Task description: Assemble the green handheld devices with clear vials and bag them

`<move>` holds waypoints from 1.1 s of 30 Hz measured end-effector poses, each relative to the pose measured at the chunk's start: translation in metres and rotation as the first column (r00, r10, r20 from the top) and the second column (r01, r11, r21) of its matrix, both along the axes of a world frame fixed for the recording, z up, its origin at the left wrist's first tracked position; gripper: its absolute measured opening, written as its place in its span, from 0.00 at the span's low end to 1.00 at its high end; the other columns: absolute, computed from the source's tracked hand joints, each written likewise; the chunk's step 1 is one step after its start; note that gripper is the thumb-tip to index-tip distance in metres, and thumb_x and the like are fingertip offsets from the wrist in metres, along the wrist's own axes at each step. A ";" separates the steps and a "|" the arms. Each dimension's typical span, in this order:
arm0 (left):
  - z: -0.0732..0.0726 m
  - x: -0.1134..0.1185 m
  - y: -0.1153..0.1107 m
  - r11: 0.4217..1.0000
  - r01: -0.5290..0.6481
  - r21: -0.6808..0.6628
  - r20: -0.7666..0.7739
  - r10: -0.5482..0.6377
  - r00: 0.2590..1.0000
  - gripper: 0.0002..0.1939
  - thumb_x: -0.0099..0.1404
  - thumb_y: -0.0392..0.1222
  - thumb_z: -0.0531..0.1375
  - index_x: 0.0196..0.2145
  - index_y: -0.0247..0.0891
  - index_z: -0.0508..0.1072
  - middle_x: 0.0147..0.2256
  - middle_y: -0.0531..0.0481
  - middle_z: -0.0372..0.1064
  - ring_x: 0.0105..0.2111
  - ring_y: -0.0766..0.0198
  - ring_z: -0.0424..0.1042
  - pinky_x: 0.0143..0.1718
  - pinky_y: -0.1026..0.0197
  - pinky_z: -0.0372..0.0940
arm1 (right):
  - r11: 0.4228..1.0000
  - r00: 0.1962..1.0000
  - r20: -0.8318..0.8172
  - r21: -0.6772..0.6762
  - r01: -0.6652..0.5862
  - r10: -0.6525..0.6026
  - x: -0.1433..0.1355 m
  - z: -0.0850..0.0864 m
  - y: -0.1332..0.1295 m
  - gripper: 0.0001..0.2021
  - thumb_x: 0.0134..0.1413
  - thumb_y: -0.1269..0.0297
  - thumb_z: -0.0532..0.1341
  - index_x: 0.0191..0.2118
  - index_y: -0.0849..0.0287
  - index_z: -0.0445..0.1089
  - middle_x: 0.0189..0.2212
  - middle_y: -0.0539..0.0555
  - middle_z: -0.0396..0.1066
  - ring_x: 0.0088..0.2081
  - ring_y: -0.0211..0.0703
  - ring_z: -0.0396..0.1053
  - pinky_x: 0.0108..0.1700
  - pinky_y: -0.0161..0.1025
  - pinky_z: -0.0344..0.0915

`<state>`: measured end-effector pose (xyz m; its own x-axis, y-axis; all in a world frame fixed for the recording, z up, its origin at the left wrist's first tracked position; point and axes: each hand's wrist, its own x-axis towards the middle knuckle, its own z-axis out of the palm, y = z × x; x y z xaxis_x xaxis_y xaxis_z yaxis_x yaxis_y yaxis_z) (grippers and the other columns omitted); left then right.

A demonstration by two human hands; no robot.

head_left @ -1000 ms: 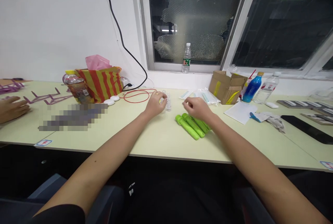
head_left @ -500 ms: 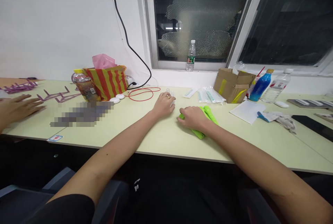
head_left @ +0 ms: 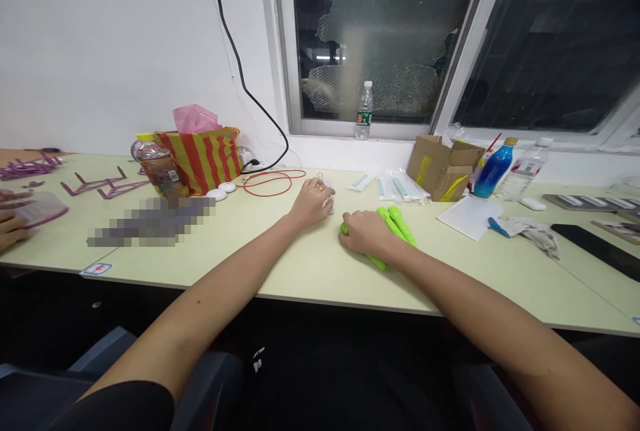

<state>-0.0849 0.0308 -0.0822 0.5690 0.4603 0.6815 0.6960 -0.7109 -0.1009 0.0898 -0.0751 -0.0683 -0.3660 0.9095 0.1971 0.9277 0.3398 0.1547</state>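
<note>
Left hand (head_left: pixel 311 202) curled at clear plastic (head_left: pixel 331 206), right hand (head_left: pixel 367 232) over rounded green sticks (head_left: pixel 402 226), grasps unclear

Left sleeve (head_left: pixel 125 407): black, short, curved hem | Left forearm (head_left: pixel 220 284): bare, one small round spot (head_left: pixel 199 301) | Left hand (head_left: pixel 309 204): bare, slim ring (head_left: pixel 320 187) | Right forearm (head_left: pixel 480 304), right hand (head_left: pixel 367 232): bare | Lap clothing (head_left: pixel 320 377): black, white print (head_left: pixel 257 359) too small to read

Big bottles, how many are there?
4: yellow-capped bottle by the striped bag, green-labelled bottle on the windowsill, blue bottle and clear bottle right of the cardboard box.
</note>
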 end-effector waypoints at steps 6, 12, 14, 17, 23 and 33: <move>-0.002 0.000 0.002 1.000 -0.003 -0.010 -0.014 0.003 1.000 0.15 0.63 0.40 0.56 0.46 0.37 0.75 0.39 0.39 0.71 0.50 0.48 0.63 0.51 0.46 0.58 | 0.996 0.995 -0.094 0.086 -0.011 0.019 0.002 0.001 0.003 0.16 0.59 0.55 0.54 0.41 0.62 0.70 0.32 0.62 0.74 0.33 0.52 0.71 0.33 0.40 0.58; 0.018 -0.019 0.002 0.995 -0.095 -0.028 0.226 0.099 0.969 0.13 0.64 0.40 0.54 0.44 0.36 0.72 0.40 0.41 0.73 0.46 0.51 0.66 0.50 0.49 0.58 | 0.982 0.787 -0.602 0.189 -0.023 0.134 0.015 0.006 0.009 0.14 0.57 0.54 0.57 0.41 0.58 0.68 0.20 0.48 0.63 0.25 0.41 0.61 0.29 0.36 0.52; 0.026 -0.035 0.004 0.967 -0.199 -0.162 0.205 0.230 0.951 0.08 0.62 0.38 0.53 0.36 0.37 0.72 0.33 0.43 0.73 0.38 0.53 0.69 0.43 0.53 0.61 | 0.982 0.609 -0.773 0.184 -0.053 0.178 0.019 0.005 0.010 0.14 0.57 0.52 0.58 0.41 0.57 0.66 0.18 0.43 0.56 0.22 0.37 0.55 0.27 0.35 0.50; 0.031 -0.056 0.008 0.847 -0.281 -0.451 -0.055 0.288 0.956 0.06 0.58 0.41 0.56 0.29 0.40 0.72 0.29 0.47 0.72 0.31 0.57 0.69 0.33 0.58 0.60 | 0.977 0.417 -0.883 0.193 -0.094 0.214 0.022 0.004 0.012 0.14 0.55 0.52 0.60 0.40 0.56 0.64 0.17 0.41 0.49 0.21 0.35 0.49 0.26 0.34 0.49; 0.028 -0.062 0.008 0.656 -0.322 -0.682 -0.276 0.177 0.945 0.12 0.51 0.50 0.63 0.33 0.43 0.75 0.36 0.49 0.75 0.32 0.59 0.71 0.30 0.61 0.60 | 0.953 0.320 -0.898 0.277 -0.124 0.302 0.021 0.004 0.011 0.14 0.56 0.55 0.61 0.43 0.56 0.62 0.19 0.40 0.49 0.21 0.35 0.50 0.26 0.34 0.49; 0.029 -0.052 0.014 0.900 -0.167 -0.403 0.372 0.327 0.869 0.05 0.61 0.41 0.56 0.29 0.39 0.69 0.27 0.49 0.70 0.29 0.62 0.67 0.31 0.60 0.58 | 0.923 0.260 -0.889 0.337 -0.188 0.378 0.017 -0.002 0.014 0.14 0.55 0.59 0.61 0.44 0.55 0.60 0.22 0.42 0.52 0.24 0.36 0.56 0.30 0.35 0.56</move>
<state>-0.1370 0.0447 -0.0534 0.1000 0.7969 0.5958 0.7702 -0.4411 0.4607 0.1065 -0.0610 -0.0707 -0.0790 0.7165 0.6931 0.3239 0.6760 -0.6619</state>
